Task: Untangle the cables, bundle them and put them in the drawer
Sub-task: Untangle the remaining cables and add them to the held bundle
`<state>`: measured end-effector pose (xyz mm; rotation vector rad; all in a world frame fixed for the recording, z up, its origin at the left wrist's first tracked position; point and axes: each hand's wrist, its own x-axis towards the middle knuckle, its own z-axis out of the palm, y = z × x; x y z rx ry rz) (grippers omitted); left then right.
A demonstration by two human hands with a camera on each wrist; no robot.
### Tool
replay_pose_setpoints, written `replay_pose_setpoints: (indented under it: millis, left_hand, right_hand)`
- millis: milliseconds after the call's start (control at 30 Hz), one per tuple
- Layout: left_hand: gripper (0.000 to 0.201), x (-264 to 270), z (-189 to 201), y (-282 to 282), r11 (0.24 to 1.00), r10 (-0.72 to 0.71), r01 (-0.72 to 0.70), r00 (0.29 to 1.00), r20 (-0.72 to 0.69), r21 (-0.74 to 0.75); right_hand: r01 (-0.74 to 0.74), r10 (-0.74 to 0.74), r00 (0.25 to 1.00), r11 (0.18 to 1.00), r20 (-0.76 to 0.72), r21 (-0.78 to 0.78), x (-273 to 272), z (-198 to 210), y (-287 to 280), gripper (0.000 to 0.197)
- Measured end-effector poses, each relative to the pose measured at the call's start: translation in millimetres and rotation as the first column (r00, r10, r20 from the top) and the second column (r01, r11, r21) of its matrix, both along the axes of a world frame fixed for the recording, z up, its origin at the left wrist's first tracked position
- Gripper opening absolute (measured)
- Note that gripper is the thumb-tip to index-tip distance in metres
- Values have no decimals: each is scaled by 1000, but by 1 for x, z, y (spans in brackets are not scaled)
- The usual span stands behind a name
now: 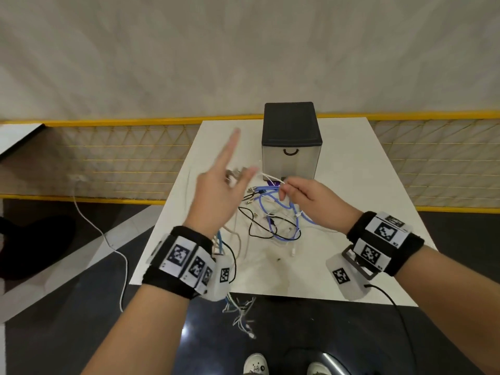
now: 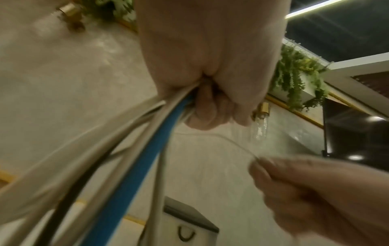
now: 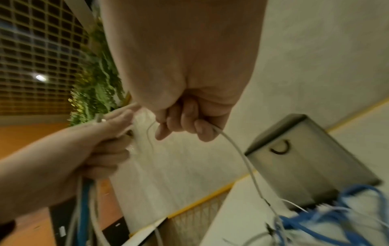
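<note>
A tangle of blue, black and white cables (image 1: 273, 216) lies on the white table (image 1: 351, 255) in front of a small drawer unit (image 1: 290, 142), whose drawer is closed. My left hand (image 1: 216, 190) is raised over the table's left side with the index finger pointing up. Its other fingers (image 2: 202, 106) grip a bunch of white, blue and black cables (image 2: 147, 149) that hangs past my wrist and below the table edge (image 1: 239, 311). My right hand (image 1: 305, 196) pinches a thin white cable (image 3: 238, 149) just in front of the drawer unit (image 3: 305, 159). That cable runs down into the tangle.
A yellow mesh fence (image 1: 108, 158) runs behind the table. One white cord (image 1: 108, 239) trails across the dark floor at left, near a black object (image 1: 32, 244). My shoes (image 1: 255, 364) stand at the table's near edge. A corner of another table (image 1: 16, 136) shows far left.
</note>
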<state>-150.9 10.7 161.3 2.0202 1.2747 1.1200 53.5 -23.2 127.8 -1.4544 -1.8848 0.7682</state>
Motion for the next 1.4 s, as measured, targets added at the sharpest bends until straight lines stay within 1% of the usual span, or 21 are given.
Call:
replay_pose_setpoints:
  millis: [33, 100, 200, 267, 367, 467, 500, 567, 633, 667, 733, 800, 833, 900, 1000, 1133, 1167, 1233, 1267, 1333, 1400]
  left_hand:
    - [52, 8, -3, -4, 997, -79, 78, 995, -62, -27]
    - [16, 18, -7, -6, 993, -117, 113, 987, -108, -40]
    - [25, 11, -3, 0, 998, -28, 31, 999, -47, 53]
    - [23, 1, 7, 3, 993, 63, -70, 995, 79, 100]
    - [24, -15, 22, 9, 957, 233, -274, 923, 305, 98]
    - [28, -27, 31, 17, 926, 302, -367, 860, 412, 87]
    - [29, -29, 32, 19, 928, 301, -363, 862, 409, 83]
    - [29, -30, 29, 21, 935, 299, -349, 875, 381, 69]
    - [28, -28, 22, 21, 944, 298, -328, 890, 344, 32]
    - [28, -27, 18, 20, 952, 288, -306, 899, 330, 0]
    - [29, -25, 10, 16, 972, 234, -225, 927, 295, -65]
    - [29, -24, 3, 10, 988, 127, -107, 970, 209, -107]
    - [29, -23, -1, 7, 991, 54, -36, 988, 142, -128]
    - [26, -23, -7, 1, 973, -121, 118, 993, -5, -199]
    - [25, -21, -19, -10, 906, -326, 252, 928, -179, -339]
    - [15, -18, -33, -21, 840, -451, 274, 833, -321, -467]
    - [12, -18, -34, -23, 820, -486, 288, 807, -336, -495]
    - [44, -19, -35, -26, 766, -574, 320, 732, -368, -558]
    - [62, -18, -33, -28, 734, -614, 330, 697, -371, -594]
    - [86, -16, -28, -32, 684, -675, 349, 634, -376, -641]
    - [91, -13, -23, -34, 669, -693, 361, 619, -369, -650]
  right_hand:
    - [-20, 21, 1000, 999, -12, 41, -6, 10, 2, 29]
    - [-59, 64, 997, 991, -33, 119, -13, 27, 4, 30]
    - [-74, 79, 996, 991, -42, 113, -8, 28, 6, 25]
    - [-66, 66, 998, 996, 4, 61, 1, 12, 5, 25]
    - [-52, 57, 989, 998, 137, -40, 18, -22, 7, 25]
    - [-3, 32, 969, 993, 244, -118, 29, -38, 12, 28]
    - [41, -11, 973, 991, 231, -125, 30, -36, 14, 29]
    - [100, -93, 995, 979, 48, -175, 25, -21, 15, 31]
    - [34, -78, 979, 973, -186, -226, 16, -5, 11, 29]
    - [-28, -37, 965, 970, -259, -243, 9, 3, 6, 29]
    - [-156, 79, 952, 957, -296, -245, -3, 0, -5, 31]
    - [-283, 252, 957, 920, -145, -270, -16, -18, -22, 31]
    - [-353, 358, 933, 884, -43, -307, -22, -32, -31, 30]
    - [-447, 545, 830, 776, 116, -445, -31, -62, -50, 30]
    - [-447, 687, 699, 636, 198, -630, -38, -88, -70, 38]
    - [-378, 740, 628, 561, 242, -736, -29, -85, -70, 35]
    - [-356, 751, 593, 569, 292, -741, -25, -83, -66, 35]
    - [-278, 728, 539, 629, 424, -726, -18, -78, -58, 33]
    - [-237, 687, 552, 673, 473, -700, -14, -75, -53, 31]
    - [-169, 559, 651, 766, 514, -620, -9, -63, -42, 31]
    - [-111, 380, 770, 871, 512, -479, -7, -48, -31, 31]
